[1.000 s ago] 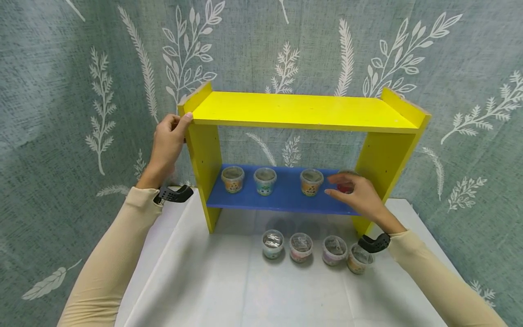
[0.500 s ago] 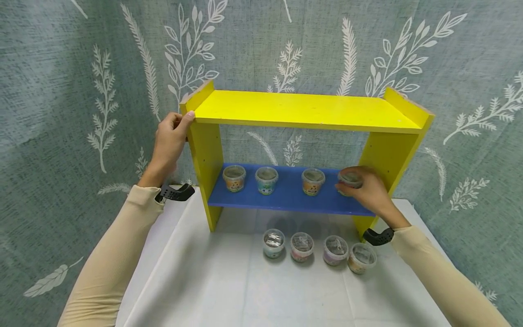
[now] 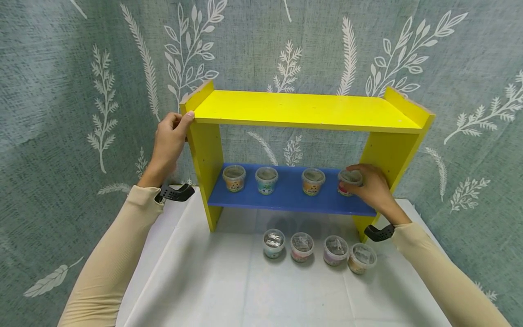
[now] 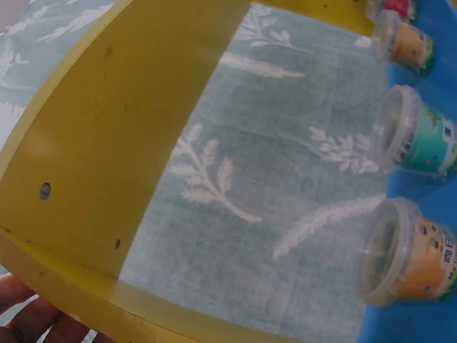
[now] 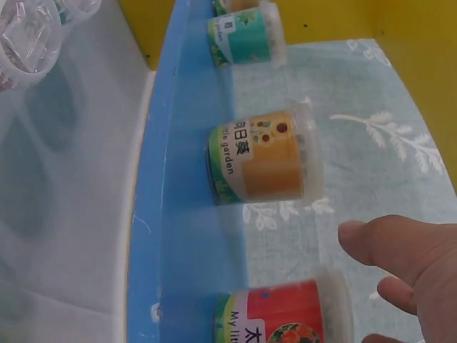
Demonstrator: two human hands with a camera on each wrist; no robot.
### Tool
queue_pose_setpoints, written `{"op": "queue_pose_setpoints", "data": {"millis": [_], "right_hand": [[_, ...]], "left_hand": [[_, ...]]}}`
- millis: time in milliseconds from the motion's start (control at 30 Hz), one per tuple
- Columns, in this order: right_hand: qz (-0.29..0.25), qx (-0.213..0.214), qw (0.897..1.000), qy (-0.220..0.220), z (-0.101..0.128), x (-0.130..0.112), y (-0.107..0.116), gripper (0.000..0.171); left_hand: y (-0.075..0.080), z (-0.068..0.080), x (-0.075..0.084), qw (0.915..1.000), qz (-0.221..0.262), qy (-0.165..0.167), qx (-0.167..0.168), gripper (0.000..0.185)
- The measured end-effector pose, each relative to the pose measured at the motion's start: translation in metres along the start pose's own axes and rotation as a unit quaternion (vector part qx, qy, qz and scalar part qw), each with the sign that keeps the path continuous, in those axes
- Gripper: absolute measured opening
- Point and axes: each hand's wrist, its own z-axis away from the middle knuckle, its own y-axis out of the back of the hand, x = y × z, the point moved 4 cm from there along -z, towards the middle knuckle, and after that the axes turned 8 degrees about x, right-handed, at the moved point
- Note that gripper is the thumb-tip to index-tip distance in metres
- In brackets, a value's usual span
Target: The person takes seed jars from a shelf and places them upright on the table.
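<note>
My left hand (image 3: 170, 136) grips the upper left corner of the yellow shelf unit (image 3: 302, 108), thumb on the front edge and fingers behind the side panel. In the left wrist view, some fingers (image 4: 36, 321) show below that panel. On the blue shelf board (image 3: 286, 200), my right hand (image 3: 372, 188) is at a red-labelled lidded cup (image 3: 345, 191) at the right end. The right wrist view has the thumb (image 5: 378, 239) apart from this red cup (image 5: 285, 314), its fingers spread beside the lid. An orange cup (image 3: 313, 182) stands to its left.
A teal cup (image 3: 266, 180) and another orange cup (image 3: 234, 178) stand farther left on the board. Several lidded cups, among them a teal one (image 3: 273, 245) and a purple one (image 3: 335, 251), sit on the white table (image 3: 286, 295) before the unit.
My right hand has moved right, from between the orange and red cups to the red cup. Its thumb and fingers have since spread a little. The left hand keeps its hold.
</note>
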Motion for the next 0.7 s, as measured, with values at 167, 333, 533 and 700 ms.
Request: {"op": "queue_pose_setpoints", "data": {"millis": [167,333,533,700], "right_hand": [[0.01,-0.002,1.0,-0.018,-0.0007,0.0033,-0.0031,0.057],[0.011,-0.003,0.999,-0.037,-0.0022,0.0056,-0.0052,0.059],[0.012,-0.003,0.998,-0.055,-0.0027,0.0067,-0.0058,0.064],[0.009,-0.007,0.997,-0.08,-0.0033,0.0098,-0.0062,0.069]], "left_hand": [[0.0003,0.0009,0.0003,1.0,0.0,0.002,0.0,0.047],[0.0002,0.0008,0.0001,1.0,0.002,0.004,0.0,0.046],[-0.0002,0.0011,0.0007,1.0,0.002,0.005,-0.002,0.047],[0.0,0.0007,0.0008,1.0,0.003,0.004,-0.002,0.048]]}}
